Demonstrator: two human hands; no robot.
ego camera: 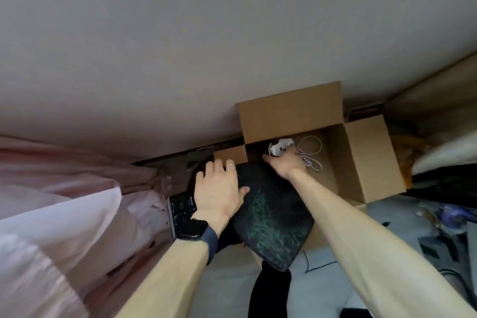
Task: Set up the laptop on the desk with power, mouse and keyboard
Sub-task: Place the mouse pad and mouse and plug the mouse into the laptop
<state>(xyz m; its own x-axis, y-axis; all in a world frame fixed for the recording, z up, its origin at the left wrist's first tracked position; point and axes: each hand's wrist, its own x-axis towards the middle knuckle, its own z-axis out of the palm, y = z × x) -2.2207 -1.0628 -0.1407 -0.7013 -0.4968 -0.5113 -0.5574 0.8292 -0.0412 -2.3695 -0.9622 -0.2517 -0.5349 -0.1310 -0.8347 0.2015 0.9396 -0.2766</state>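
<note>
The left hand [219,190] lay flat, fingers spread, on a dark laptop [271,217] with a green-flecked cover, tilted at the open cardboard box [366,162]. The right hand [286,160] reached inside toward a white mouse [280,146]; its grip could not be told

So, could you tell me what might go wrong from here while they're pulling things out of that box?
The dark flat sleeve leans tilted on the cardboard box edge, steadied only by the flat left hand; it may slide off. The right hand reaches toward the white charger, whose braided cable lies in loose loops and may snag or tangle when lifted.
</note>
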